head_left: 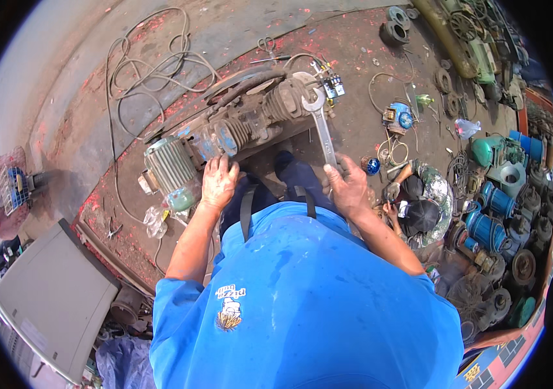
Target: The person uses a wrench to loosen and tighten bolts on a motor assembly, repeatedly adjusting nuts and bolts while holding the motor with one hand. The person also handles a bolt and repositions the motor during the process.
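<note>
While the right hand (347, 187) grips the lower end of a steel wrench (323, 133), the left hand (220, 183), fingers slightly bent, lies at the near side of a finned machine (258, 121); contact there is hard to tell. The wrench's open end overlaps the machine's right-hand cylinder (281, 102), and loose cable (176, 60) lies beyond.

A silver wrench (322, 133) slants — near the grimy compressor (260, 120).

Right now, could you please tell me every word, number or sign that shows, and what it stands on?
Blue shirt: white lettering on the chest, left unquoted.
Wrench: marks on it, too small to read.
Panel at lower right: yellow marks, too unclear to read.
</note>
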Tool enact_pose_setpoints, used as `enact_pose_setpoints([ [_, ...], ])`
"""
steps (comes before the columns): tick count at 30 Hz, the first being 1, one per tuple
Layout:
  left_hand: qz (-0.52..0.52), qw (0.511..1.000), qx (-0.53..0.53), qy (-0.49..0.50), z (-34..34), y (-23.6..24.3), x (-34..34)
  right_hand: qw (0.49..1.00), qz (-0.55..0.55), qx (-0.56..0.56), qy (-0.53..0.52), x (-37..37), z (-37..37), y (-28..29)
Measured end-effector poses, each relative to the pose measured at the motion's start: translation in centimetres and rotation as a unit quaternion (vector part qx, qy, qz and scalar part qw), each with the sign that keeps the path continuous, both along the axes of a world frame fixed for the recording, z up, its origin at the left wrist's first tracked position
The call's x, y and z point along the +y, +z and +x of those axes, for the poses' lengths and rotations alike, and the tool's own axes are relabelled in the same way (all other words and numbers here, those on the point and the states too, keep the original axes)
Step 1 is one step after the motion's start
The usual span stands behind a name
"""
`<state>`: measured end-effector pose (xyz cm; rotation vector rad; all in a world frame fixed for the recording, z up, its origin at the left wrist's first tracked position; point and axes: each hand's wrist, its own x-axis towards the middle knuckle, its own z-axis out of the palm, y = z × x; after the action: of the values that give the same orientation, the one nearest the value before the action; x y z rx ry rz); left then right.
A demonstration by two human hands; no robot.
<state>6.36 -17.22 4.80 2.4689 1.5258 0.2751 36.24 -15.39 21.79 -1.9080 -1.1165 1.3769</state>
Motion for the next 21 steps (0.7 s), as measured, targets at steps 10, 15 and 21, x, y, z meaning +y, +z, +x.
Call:
enact_pose_setpoints([
  [10, 0.024, 0.998, -0.019, -0.061, -1.7, -3.1, -1.3, 0.999, 0.029, -0.043, 0.001, -1.5, -0.8, 6.0],
  [15, 0.093, 0.991, -0.038, -0.084, -2.7, -3.1, -0.9, 0.996, 0.049, -0.070, 0.004, -2.2, -1.6, 6.4],
  [21, 0.063, 0.994, -0.066, 0.066, -0.8, -2.2, 1.1, 0.995, 0.048, -0.074, 0.038, -2.6, -3.0, 7.0],
])
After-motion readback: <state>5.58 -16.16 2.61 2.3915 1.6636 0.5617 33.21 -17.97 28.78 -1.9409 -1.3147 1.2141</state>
